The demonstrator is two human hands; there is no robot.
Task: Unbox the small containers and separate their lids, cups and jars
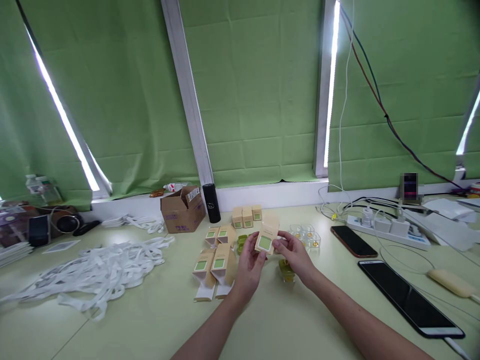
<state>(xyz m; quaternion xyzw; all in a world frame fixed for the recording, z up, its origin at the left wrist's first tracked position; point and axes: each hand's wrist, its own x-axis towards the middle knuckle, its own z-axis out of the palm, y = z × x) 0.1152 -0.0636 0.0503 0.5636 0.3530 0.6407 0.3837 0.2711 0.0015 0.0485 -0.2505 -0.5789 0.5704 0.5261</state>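
Between my hands, above the table, is a small beige carton [267,235] with a green square on its front and its top flap raised. My left hand [250,262] grips its left side, and my right hand [296,255] pinches its right edge. Just below my right hand stands a green glass jar [286,270]. Behind it is a group of clear glass jars [305,235] with gold bits inside. Left of my left hand, beige cartons [224,262] lie with their flaps open toward me. Green jars [242,242] show partly behind my left hand.
Small closed cartons [246,217] stand at the back near a black cylinder [212,202] and a cardboard box [183,210]. White straps [108,270] are heaped at left. Phones [408,297] [354,241], a power strip [390,231] and loose cables occupy the right.
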